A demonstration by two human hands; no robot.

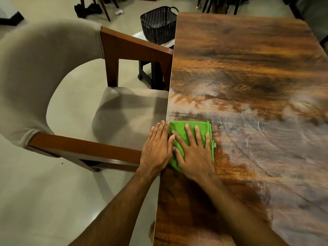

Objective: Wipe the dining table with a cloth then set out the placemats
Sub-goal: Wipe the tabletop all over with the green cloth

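Both straight-fingered: right hand [193,157] flat atop green cloth [179,127], left hand [157,150] just beside it.

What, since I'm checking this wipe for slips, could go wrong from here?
1. The cloth lies right at the table edge under the flat right hand; another push that way could slide it off onto the chair seat beside it.
2. Pale streaks cover much of the table top; if they are left, placemats might go down on smears.
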